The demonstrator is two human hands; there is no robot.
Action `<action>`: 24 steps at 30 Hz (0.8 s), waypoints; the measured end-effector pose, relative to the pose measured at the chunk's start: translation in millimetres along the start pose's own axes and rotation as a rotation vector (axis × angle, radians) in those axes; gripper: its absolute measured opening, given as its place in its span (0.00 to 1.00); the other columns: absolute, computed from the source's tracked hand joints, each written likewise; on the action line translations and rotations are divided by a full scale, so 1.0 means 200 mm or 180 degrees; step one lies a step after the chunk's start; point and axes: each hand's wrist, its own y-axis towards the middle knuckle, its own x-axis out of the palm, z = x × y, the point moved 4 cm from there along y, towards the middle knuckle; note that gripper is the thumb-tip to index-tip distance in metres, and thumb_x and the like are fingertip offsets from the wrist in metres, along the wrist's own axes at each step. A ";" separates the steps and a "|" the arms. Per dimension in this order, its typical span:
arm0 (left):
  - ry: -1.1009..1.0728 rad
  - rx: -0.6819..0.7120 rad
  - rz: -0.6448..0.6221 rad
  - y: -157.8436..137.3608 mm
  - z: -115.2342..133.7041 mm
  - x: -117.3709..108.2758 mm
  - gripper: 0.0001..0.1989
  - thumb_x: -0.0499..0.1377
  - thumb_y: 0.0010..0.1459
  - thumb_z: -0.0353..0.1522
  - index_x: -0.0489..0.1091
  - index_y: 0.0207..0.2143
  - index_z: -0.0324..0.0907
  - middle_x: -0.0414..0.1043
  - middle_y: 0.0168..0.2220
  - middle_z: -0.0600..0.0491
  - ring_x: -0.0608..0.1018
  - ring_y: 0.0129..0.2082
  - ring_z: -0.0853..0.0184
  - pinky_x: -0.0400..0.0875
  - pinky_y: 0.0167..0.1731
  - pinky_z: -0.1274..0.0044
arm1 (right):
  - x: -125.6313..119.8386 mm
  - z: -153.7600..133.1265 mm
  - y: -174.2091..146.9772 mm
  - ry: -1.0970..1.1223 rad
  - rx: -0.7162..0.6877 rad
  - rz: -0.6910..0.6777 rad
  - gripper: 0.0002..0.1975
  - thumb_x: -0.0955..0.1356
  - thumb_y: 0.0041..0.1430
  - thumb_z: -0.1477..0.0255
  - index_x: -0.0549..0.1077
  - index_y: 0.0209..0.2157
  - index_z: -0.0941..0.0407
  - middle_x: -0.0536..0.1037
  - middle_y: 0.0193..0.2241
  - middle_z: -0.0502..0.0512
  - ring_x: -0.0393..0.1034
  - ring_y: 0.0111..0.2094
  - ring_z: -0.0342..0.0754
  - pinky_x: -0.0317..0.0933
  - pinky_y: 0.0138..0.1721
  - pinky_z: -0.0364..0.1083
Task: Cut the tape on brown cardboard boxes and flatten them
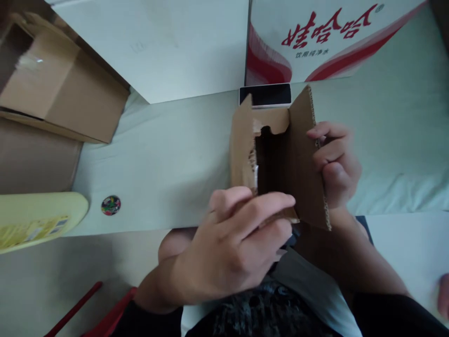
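In front of my lap stands a small brown cardboard box, its top flaps spread apart and its dark inside showing. My right hand is closed on the edge of the right flap, thumb and fingers pinching it. Across the near side of the box lies my left hand, its fingers curled over the near flap and touching it. Part of that flap is hidden behind the fingers. Whatever may lie deep in the box is too dark to make out.
Behind the box lies a dark-faced flat device, against a white and red carton and a plain white carton. Brown cartons stand at left. Near them are a yellow bottle and a round colourful disc.
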 end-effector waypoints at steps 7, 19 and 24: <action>0.0183 0.0140 0.0378 0.02 -0.06 0.09 0.12 0.59 0.70 0.25 0.79 0.39 0.50 0.86 0.48 0.61 0.82 0.52 0.62 0.78 0.50 0.65 | -0.02 0.00 0.00 -0.0315 -0.0069 0.0173 0.17 0.63 0.69 0.58 0.66 0.28 0.51 0.66 0.38 0.55 0.68 0.50 0.54 0.65 0.54 0.55; 0.0930 -0.1003 -0.0705 -0.01 -0.11 -0.04 0.20 0.58 0.68 0.34 0.75 0.59 0.38 0.84 0.54 0.40 0.71 0.70 0.37 0.73 0.60 0.41 | 0.02 0.03 -0.01 -0.0598 -0.0413 -0.0364 0.16 0.62 0.73 0.62 0.71 0.32 0.52 0.72 0.49 0.56 0.69 0.51 0.53 0.67 0.57 0.57; 0.1192 -0.1111 -0.0832 -0.01 -0.11 0.00 0.24 0.63 0.68 0.36 0.72 0.63 0.39 0.81 0.58 0.36 0.72 0.69 0.36 0.62 0.64 0.33 | 0.04 0.00 -0.01 -0.0550 -0.0469 -0.0603 0.16 0.63 0.73 0.62 0.73 0.32 0.52 0.72 0.50 0.56 0.69 0.52 0.53 0.67 0.57 0.58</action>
